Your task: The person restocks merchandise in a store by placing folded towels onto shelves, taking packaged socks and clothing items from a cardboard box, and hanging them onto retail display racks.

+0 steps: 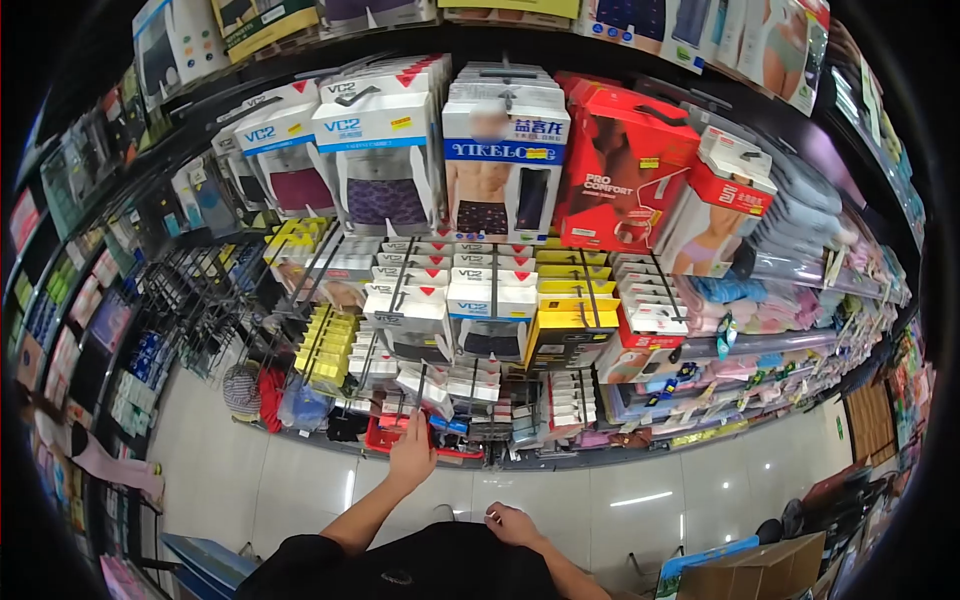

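Note:
My left hand [411, 458] reaches forward to the lowest row of hanging packs. Its fingers are stretched out at the lower edge of a white underwear box [427, 384] and seem to touch it; whether they grip it is hard to see. Close in front of my body, my right hand [513, 524] is held low with its fingers curled. Something small and pale shows at its fingertips, too small to name. Below the left hand's fingers stands a red basket [382, 438] with packets in it, at the foot of the rack.
Above hang VC2 boxes [375, 165], a YIKELONG box [504, 170] and red Pro Comfort boxes [628, 175]. Metal hooks jut out from the rack. Folded textiles [800, 225] fill shelves at right. A cardboard box [745, 570] is at lower right. A person's leg [115, 475] shows at left.

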